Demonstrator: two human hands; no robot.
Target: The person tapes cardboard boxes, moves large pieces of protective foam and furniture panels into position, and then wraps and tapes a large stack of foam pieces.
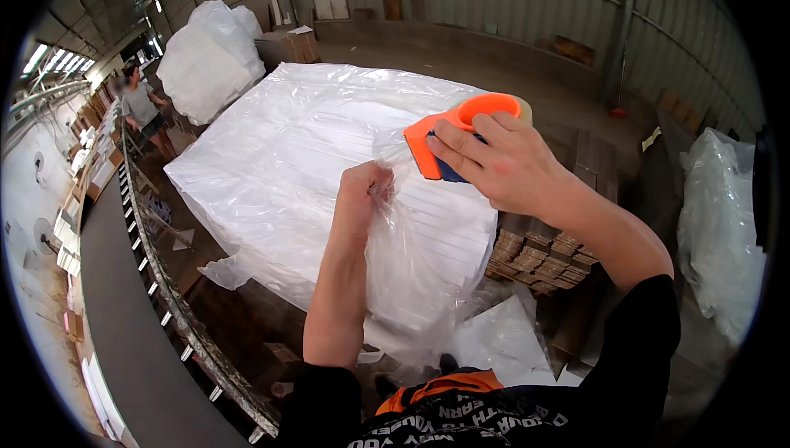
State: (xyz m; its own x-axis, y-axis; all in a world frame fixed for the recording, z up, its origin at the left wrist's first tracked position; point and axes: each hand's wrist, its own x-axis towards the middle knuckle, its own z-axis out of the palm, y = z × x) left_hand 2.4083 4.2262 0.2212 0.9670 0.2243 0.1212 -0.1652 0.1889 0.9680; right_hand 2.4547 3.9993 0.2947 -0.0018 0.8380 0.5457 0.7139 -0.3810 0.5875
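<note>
A large stack of white sheets wrapped in clear plastic film (288,143) fills the middle of the view. My left hand (367,185) is closed around a bunched part of the film, which hangs in folds below it. In my right hand (510,156) is an orange and dark blue tape dispenser (421,142), held above the stack's right side with the fingers wrapped round its body. The dispenser's front edge is close to the film, to the right of my left hand. Whether tape links them I cannot tell.
Behind the stack at the left stands a big plastic-wrapped white bundle (210,61). A person (141,109) stands farther left, beside a long conveyor (123,283). Piled brown boards (543,259) lie under my right arm. Another plastic-covered bundle (717,226) is at the far right.
</note>
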